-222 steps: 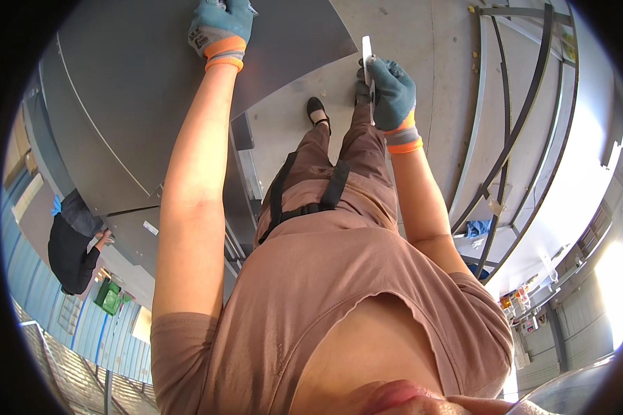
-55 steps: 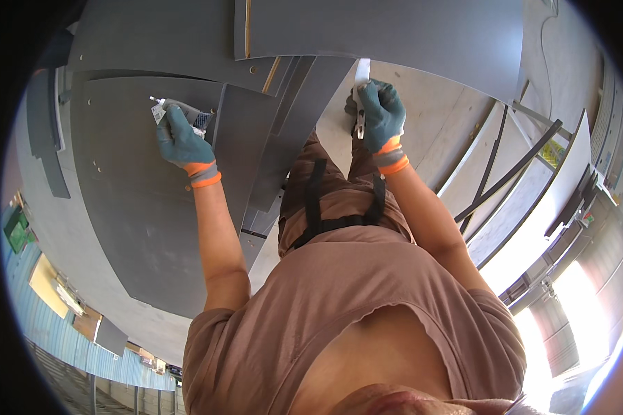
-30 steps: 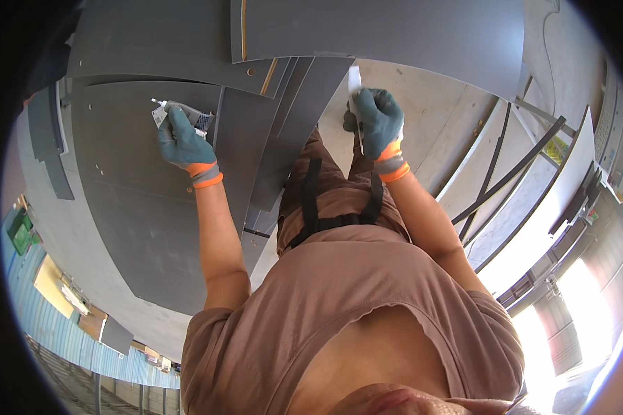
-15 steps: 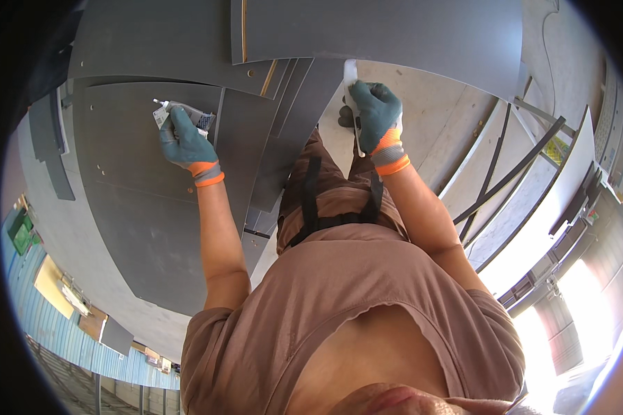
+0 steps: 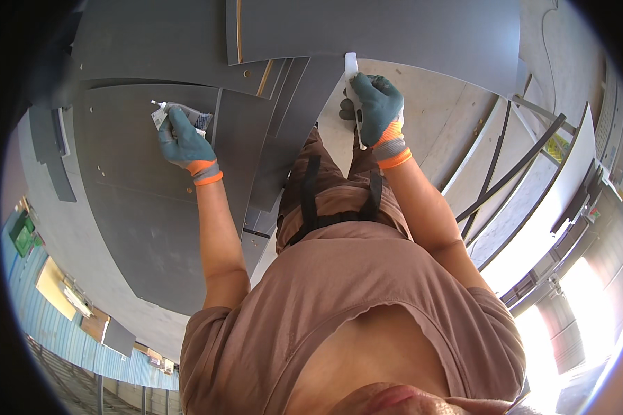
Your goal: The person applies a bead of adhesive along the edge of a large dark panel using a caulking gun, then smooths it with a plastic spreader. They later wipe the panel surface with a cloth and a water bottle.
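My left hand (image 5: 182,144), in a teal glove with an orange cuff, is closed around a small white tube (image 5: 180,115) and rests on a dark grey panel (image 5: 138,200) at the left. My right hand (image 5: 378,105), gloved the same way, grips a slim white tool (image 5: 352,72) whose tip touches the lower edge of a large grey panel (image 5: 394,34) at the top. Both arms reach forward from my brown shirt.
Several dark grey panels (image 5: 284,124) lie overlapping between my hands, some with small holes. A pale concrete floor (image 5: 443,117) shows under my legs. Long dark metal bars (image 5: 512,173) lie at the right. A blue corrugated wall (image 5: 69,346) stands at the lower left.
My right hand has slid the white tool up to the edge of the top panel. My left hand has stayed on the left panel with the tube.
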The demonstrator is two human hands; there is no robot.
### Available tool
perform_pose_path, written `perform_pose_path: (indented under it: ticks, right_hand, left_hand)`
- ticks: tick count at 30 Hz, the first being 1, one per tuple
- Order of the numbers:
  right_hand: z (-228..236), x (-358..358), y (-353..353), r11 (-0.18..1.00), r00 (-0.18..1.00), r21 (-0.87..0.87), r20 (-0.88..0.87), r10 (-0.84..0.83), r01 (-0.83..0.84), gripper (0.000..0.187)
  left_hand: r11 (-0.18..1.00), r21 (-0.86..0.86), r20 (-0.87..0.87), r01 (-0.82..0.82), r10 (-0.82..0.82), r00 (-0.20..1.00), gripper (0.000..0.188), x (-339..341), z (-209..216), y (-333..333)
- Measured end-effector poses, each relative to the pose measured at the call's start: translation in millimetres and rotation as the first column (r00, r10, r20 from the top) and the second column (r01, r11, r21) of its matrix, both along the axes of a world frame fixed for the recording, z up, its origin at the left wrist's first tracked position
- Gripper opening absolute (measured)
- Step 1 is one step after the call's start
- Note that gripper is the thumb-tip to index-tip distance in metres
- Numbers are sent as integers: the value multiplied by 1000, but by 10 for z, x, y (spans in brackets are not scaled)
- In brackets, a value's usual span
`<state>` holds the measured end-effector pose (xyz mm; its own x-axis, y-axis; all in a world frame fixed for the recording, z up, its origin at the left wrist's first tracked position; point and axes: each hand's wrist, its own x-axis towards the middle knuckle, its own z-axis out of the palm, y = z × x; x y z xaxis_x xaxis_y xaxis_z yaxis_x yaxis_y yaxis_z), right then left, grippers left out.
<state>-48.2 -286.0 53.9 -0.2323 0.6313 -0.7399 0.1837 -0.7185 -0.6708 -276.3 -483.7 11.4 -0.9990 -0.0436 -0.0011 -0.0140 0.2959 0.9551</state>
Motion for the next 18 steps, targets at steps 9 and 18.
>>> perform_pose_path:
  ticks: [9, 18]
  right_hand:
    - [-51, 167, -142, 999, 999, -14, 30, 34, -34, 29]
    - [-11, -38, -54, 999, 1000, 44, -1, -31, 31, 29]
  left_hand:
    - [1000, -21, -22, 1, -2, 1000, 27, 6, -7, 3]
    - [1000, 0, -20, 0, 0, 1000, 27, 10, -24, 5]
